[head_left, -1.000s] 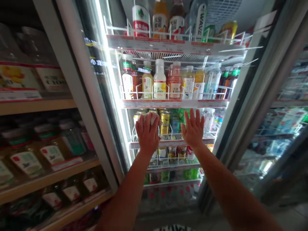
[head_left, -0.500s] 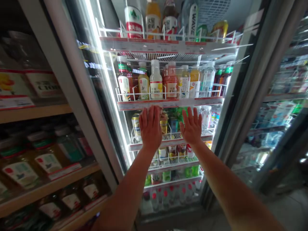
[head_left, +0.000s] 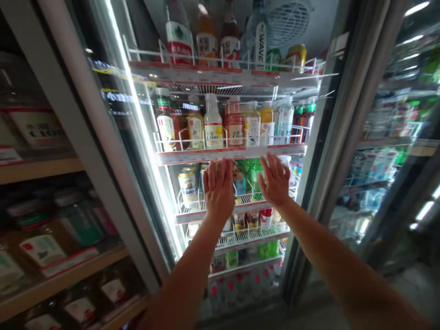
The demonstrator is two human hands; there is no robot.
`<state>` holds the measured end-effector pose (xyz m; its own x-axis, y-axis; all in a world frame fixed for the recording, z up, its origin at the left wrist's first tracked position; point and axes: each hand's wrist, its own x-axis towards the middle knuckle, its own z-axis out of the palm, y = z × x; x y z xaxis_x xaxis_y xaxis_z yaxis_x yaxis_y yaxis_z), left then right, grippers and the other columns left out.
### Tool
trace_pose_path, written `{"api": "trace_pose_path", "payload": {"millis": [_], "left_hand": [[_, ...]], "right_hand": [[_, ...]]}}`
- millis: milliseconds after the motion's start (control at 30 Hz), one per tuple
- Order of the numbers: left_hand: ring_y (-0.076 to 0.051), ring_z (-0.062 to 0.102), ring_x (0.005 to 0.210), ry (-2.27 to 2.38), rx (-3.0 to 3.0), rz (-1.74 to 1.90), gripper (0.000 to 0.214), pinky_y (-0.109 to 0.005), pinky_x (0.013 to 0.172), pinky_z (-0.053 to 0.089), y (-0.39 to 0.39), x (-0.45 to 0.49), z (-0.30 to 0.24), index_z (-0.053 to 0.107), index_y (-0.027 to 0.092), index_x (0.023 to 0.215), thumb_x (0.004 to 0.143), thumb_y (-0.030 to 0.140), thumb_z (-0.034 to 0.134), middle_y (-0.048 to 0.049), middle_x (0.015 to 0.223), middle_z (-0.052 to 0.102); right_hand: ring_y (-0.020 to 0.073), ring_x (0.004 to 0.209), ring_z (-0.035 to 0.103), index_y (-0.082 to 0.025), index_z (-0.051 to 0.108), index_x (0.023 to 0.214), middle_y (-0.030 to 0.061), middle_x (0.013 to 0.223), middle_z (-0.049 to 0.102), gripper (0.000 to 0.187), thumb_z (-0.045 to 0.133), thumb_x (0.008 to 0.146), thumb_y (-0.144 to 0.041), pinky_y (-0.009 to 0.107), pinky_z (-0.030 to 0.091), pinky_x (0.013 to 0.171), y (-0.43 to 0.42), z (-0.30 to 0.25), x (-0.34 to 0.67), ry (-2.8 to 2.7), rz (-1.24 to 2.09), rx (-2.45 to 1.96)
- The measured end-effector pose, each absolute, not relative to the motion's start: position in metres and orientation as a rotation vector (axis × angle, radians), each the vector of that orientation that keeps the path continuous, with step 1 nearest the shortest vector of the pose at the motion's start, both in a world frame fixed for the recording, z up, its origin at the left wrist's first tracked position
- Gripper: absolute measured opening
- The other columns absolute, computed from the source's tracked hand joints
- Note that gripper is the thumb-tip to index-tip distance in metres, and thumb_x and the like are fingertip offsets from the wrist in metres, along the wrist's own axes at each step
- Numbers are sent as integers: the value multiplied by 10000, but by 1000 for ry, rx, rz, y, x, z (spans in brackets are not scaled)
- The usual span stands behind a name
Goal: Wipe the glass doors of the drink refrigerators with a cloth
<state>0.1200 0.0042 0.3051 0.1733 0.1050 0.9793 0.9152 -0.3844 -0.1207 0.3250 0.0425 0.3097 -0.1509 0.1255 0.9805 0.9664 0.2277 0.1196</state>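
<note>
In cooler (head_left: 319,137), wire shelf (head_left: 192,213) holds cans (head_left: 188,184)

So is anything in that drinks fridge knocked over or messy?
Nothing stands out. The bottles on the upper shelf stand upright in rows, and the cans below do too. The left hand and right hand are spread open at the can shelf. No spill shows.

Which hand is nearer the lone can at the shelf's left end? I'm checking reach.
Left. The left hand is just right of the can, a small gap between them; the right hand is farther right.
</note>
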Motion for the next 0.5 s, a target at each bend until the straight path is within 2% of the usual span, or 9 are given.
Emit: {"api": "trace_pose_path", "payload": {"millis": [100,167,267,400,500], "left_hand": [[-297,79,1615,-996,-1661,-1290,714,-540,1328,134,7,136,288,258,146,1673,998,95,486,-124,1643,390],[-288,91,1615,-995,-1673,-1263,699,-536,1331,142,9,149,281,288,159,1665,996,97,484,-111,1625,426],[-271,127,1612,-988,-1682,-1241,638,-519,1334,162,11,165,299,380,180,1631,1005,106,473,-78,1622,438],[-274,109,1615,-1038,-1683,-1269,563,-517,1336,154,14,187,335,427,159,1606,1043,148,421,-58,1669,359],[-271,92,1617,-1046,-1729,-1242,554,-523,1338,152,16,206,323,435,177,1603,1050,158,419,-44,1664,369]], "right_hand": [[264,1575,266,-260,295,1641,90,1687,290,582,340,1085,-425,510,217,1247,53,322,353,-1424,-1054,-1121],[257,1581,251,-263,289,1643,89,1694,271,589,326,1085,-450,521,190,1260,60,324,364,-1432,-1065,-1132],[242,1593,221,-261,258,1652,86,1700,258,597,325,1089,-450,510,159,1282,64,321,367,-1436,-1057,-1093],[252,1594,221,-276,237,1657,84,1702,247,597,337,1097,-456,523,153,1288,62,318,365,-1448,-1021,-1018],[271,1590,232,-277,244,1656,92,1700,249,596,344,1096,-455,542,148,1288,62,318,367,-1471,-972,-998]]}}
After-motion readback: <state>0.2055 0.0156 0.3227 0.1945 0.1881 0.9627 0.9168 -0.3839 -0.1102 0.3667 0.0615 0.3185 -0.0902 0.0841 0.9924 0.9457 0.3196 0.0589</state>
